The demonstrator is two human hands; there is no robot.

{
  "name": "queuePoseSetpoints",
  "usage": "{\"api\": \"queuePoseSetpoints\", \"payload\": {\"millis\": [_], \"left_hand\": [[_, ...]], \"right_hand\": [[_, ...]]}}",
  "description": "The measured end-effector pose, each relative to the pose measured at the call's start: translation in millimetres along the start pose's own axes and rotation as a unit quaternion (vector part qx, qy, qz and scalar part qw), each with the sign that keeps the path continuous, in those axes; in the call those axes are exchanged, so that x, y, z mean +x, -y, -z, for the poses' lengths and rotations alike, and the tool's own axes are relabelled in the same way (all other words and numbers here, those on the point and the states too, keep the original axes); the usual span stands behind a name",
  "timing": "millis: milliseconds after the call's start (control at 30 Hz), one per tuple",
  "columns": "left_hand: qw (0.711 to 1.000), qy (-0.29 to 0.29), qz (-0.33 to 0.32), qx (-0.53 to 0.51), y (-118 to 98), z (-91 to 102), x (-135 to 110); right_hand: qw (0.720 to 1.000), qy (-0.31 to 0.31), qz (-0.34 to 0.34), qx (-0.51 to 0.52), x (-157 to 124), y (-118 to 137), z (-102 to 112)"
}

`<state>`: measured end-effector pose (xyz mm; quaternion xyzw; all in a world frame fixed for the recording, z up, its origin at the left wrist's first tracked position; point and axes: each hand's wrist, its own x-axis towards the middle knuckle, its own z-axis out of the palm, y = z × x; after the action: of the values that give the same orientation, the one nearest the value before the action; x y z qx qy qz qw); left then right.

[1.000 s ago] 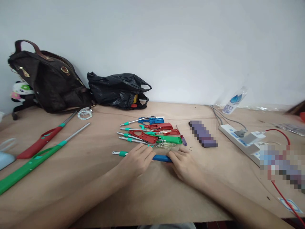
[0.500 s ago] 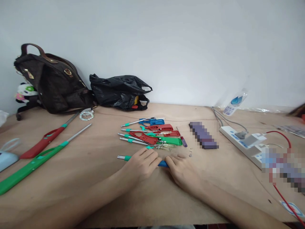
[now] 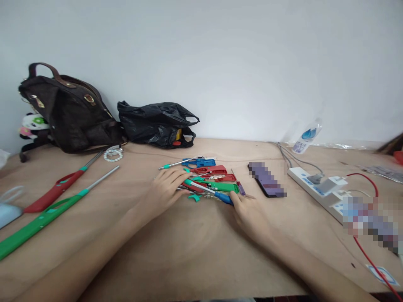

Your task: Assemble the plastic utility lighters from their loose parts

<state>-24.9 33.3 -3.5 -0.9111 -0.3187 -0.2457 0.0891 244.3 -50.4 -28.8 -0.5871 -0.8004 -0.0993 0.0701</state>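
Observation:
A long-necked lighter with a blue handle [image 3: 224, 198] and a silver tube slants above the near side of a row of opened lighters. My right hand [image 3: 252, 214] grips the handle end, hiding most of the blue. At the other end, my left hand [image 3: 165, 186] closes around the tube's tip by its teal collar, covering the tip. Beyond it lie a blue lighter shell [image 3: 200, 162], a red shell [image 3: 212, 170] and a green shell [image 3: 225, 186], with metal tubes and small inner parts. A purple-handled screwdriver [image 3: 241, 188] lies just past my right fingers.
At left lie a red lighter [image 3: 53, 191] and a green lighter [image 3: 44, 222], near a beaded bracelet [image 3: 113, 154]. A dark backpack [image 3: 75, 115] and black plastic bag [image 3: 154, 123] stand behind. To the right are a phone [image 3: 267, 180], a power strip [image 3: 315, 191] and a bottle [image 3: 307, 136].
Both hands have moved away from me with the blue lighter, from the near tabletop to the opened lighters. My left hand has shifted left toward its tip, baring the tube.

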Motion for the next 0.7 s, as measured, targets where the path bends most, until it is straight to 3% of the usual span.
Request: {"api": "queuePoseSetpoints", "payload": {"millis": [500, 700], "left_hand": [[0.998, -0.008, -0.058, 0.04, 13, -6.3, -1], [0.99, -0.024, -0.137, 0.037, -11, -8.9, -1]], "right_hand": [[1.0, 0.024, 0.012, -0.016, -1, 1, -2], [0.999, 0.014, 0.036, -0.019, -4, 12, -2]]}}
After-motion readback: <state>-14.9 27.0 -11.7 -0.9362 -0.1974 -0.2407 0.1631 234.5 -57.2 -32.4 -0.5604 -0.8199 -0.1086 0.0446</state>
